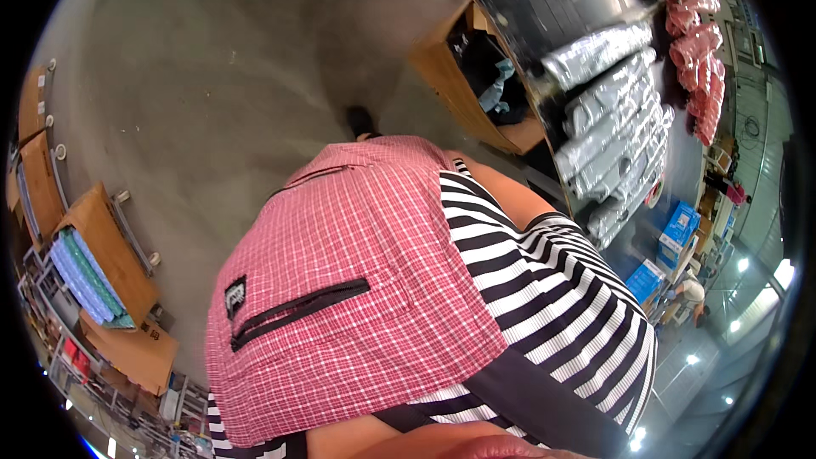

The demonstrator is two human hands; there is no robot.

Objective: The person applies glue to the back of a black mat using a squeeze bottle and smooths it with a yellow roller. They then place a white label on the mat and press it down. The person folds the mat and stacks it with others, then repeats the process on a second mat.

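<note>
Neither my left hand nor my right hand shows. Part of my bare right arm [508, 190] comes out of a black-and-white striped sleeve [544, 289], and its lower end is hidden behind my apron. The red-and-white checked apron [357, 229] covers my front, with a black-edged pocket [297, 313] across it. To my right, several grey garments in clear plastic bags [612, 136] lie in an overlapping row on a dark table [680, 153]. An open cardboard box [450, 76] with dark and light blue cloth in it stands beside the table.
Red plastic-wrapped bundles [699, 59] lie at the table's far side, with blue boxes [678, 229] further along. On the left, a carton of folded blue and green cloth [110, 255] stands by wheeled carts [51, 178]. Another person [690, 291] is at the far right.
</note>
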